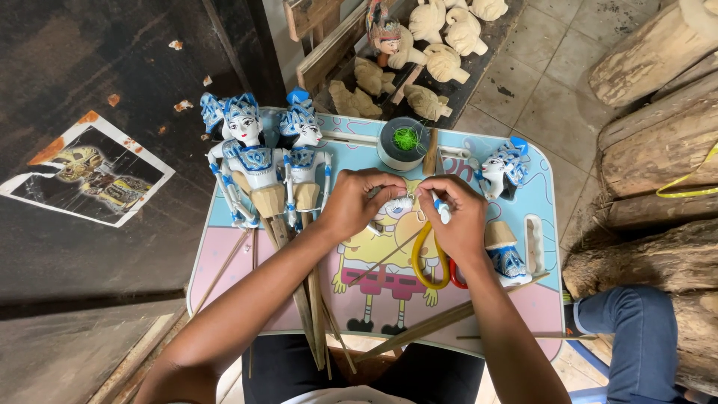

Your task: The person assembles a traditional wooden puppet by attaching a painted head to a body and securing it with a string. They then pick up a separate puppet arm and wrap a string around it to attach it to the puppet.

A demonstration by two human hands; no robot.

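Tiled workshop floor with a low, pastel blue-and-pink cartoon-printed folding table (224, 262) at centre. Above the table's middle, the left hand (357, 202) and right hand (458, 217) both pinch a small white-and-blue painted wooden puppet arm (400, 203). Yellow-handled scissors (428, 258) lie just below the right hand. Two blue-crowned painted wooden rod puppets (273, 161) rest at the table's left; a spool of green thread (404, 141) stands at its far edge.

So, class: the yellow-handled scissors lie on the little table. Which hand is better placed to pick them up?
Right, probably. The right hand rests directly over the scissors; the left hand sits farther off, beside the finished puppets.
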